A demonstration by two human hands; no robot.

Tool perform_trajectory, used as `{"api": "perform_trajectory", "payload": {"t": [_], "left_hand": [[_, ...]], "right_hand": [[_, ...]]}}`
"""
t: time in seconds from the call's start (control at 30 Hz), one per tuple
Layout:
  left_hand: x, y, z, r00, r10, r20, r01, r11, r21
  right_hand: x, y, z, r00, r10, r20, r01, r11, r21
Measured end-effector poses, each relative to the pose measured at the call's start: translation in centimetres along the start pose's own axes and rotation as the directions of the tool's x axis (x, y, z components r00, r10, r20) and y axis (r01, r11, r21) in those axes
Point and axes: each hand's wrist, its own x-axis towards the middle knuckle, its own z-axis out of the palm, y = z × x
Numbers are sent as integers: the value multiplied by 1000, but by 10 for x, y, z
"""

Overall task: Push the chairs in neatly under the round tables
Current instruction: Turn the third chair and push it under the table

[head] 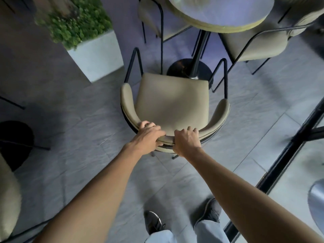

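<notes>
A beige padded chair [172, 100] with a curved backrest and thin black legs stands in front of me, facing a round table [222, 14] with a black pedestal base [189, 67]. The chair's seat lies short of the tabletop, its front edge close to the base. My left hand [149, 135] and my right hand [186, 142] both grip the top of the curved backrest, side by side. Two more beige chairs stand around the table, one at the far left [150, 16] and one at the right [254, 42].
A white planter box [98, 55] with green foliage stands left of the chair. A black window frame [289, 146] runs along the right. Another beige chair [8, 199] and a dark pedestal base [15, 142] sit at the left edge. Grey tiled floor surrounds everything.
</notes>
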Motion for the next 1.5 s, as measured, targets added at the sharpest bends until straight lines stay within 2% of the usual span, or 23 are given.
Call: {"api": "perform_trajectory", "payload": {"t": [0.47,0.67,0.93,1.2,1.33,1.5], "left_hand": [[67,-53,-18,989,149,-16,-148,988,45],[101,-76,-30,985,170,20,-170,985,21],[145,-110,-53,974,219,58,-220,975,6],[154,-122,-58,963,262,68,-265,964,40],[159,-142,-60,977,211,-30,-209,976,70],[165,-155,-56,953,298,-63,-289,950,115]], "right_hand": [[61,3,-18,995,97,-38,-95,995,41],[101,14,-43,993,35,110,-43,997,68],[165,19,-65,958,0,287,-51,984,169],[175,15,-69,963,49,263,-97,980,174],[170,13,-67,977,91,191,-123,979,162],[166,6,-68,977,144,156,-168,974,154]]}}
